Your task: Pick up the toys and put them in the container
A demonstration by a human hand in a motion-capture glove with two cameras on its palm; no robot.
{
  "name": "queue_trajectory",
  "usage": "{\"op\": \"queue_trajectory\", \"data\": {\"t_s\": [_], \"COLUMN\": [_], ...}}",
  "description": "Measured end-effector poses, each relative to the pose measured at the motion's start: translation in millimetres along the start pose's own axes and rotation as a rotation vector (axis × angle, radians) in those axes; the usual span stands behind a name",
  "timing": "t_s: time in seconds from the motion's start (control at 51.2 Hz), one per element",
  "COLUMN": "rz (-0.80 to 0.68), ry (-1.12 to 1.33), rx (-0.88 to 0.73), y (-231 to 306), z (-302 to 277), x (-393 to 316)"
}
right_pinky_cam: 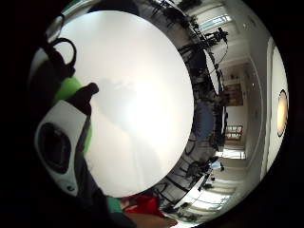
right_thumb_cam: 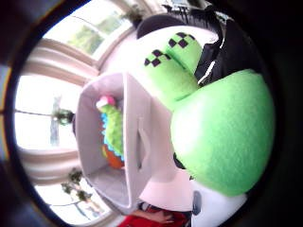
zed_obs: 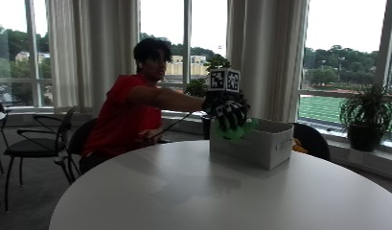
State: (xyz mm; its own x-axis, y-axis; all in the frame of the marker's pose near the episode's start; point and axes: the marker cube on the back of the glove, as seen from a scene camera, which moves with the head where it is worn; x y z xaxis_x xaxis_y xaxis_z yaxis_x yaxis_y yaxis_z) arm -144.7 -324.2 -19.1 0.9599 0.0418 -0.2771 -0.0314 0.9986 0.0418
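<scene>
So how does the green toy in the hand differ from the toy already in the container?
The green toy is gripped by the gloved right hand, above the table beside the white container; the toy in the container lies inside. The held one looks plain green; the other adds pink and orange. Both are green and plush.

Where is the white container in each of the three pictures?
Outside view: the container stands on the table, just beside the gloved hand.
Thumb side palm view: container next to the green toy, open, with another toy inside.
Little finger side palm view: not in it.
Shared landmark: the green toy.
</scene>
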Motion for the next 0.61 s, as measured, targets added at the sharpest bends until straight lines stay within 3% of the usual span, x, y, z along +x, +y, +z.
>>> {"op": "queue_trajectory", "data": {"t_s": [0.215, 0.41, 0.605], "rz": [-0.074, -0.161, -0.177], "ry": [-0.041, -0.067, -0.075], "rx": [0.069, 0.110, 0.111], "y": [17, 54, 55], "z": [-72, -145, -152], "x": [-28, -111, -123]}}
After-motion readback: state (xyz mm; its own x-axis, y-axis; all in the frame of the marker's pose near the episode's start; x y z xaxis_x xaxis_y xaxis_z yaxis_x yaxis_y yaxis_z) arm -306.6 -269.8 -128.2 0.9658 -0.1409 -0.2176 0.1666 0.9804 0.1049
